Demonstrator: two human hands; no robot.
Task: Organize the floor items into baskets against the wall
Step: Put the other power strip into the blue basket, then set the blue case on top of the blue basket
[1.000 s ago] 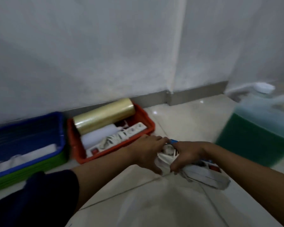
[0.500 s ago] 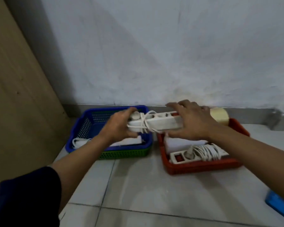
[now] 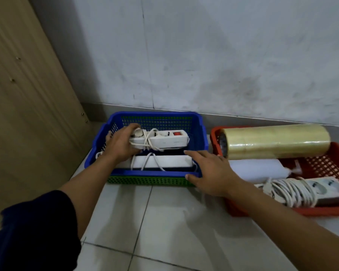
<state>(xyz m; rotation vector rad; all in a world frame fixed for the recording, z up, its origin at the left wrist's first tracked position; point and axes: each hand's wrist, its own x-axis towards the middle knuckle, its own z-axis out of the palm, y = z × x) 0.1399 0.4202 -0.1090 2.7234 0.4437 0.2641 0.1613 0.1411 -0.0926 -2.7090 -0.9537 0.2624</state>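
Observation:
My left hand (image 3: 120,145) grips the left end of a white power strip (image 3: 165,140) with its cord wound around it, held inside the blue basket (image 3: 157,116) against the wall. The blue basket is nested in a green basket (image 3: 149,180). Another white power strip (image 3: 164,162) lies below in the blue basket. My right hand (image 3: 211,173) is open, fingers spread, hovering at the blue basket's front right corner and holding nothing.
A red basket (image 3: 325,211) to the right holds a large roll of clear film (image 3: 276,141), a white roll (image 3: 256,170) and a third power strip (image 3: 309,190) with a coiled cord. A wooden panel (image 3: 27,114) stands at the left. Tiled floor lies in front.
Both hands picked up the power strip from the floor and carried it left over the baskets. Now it is down in the blue basket and my right hand has let go.

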